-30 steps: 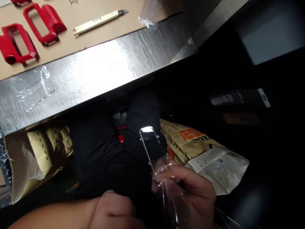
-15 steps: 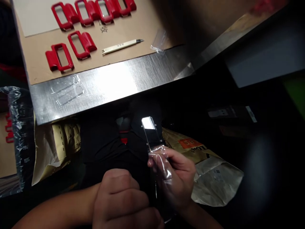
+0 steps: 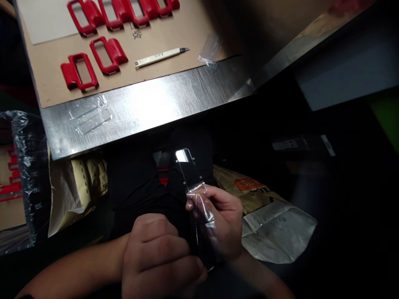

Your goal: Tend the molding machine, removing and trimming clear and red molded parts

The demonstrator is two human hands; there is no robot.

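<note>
Below the table edge, over my dark lap, my right hand (image 3: pixel 220 218) pinches a clear plastic part (image 3: pixel 187 168) half inside a thin clear plastic bag (image 3: pixel 204 211). The part's upper end sticks out and catches the light. My left hand (image 3: pixel 158 259) is curled into a fist just left of the bag's lower end, touching it; whether it grips the bag I cannot tell. On the table above lie several red plastic frames (image 3: pixel 107 54) on a brown cardboard sheet (image 3: pixel 174 33).
A cream craft knife (image 3: pixel 160 56) lies on the cardboard, with clear plastic scraps (image 3: pixel 209 52) to its right. The steel table edge (image 3: pixel 149 104) carries another clear piece (image 3: pixel 90 116). Paper sacks (image 3: pixel 268 216) lie underneath. A plastic-wrapped box of red parts (image 3: pixel 17 182) stands at left.
My view swung up and back, showing more of the table. Both hands rose into view, moved slightly left and came closer together around the bagged clear part.
</note>
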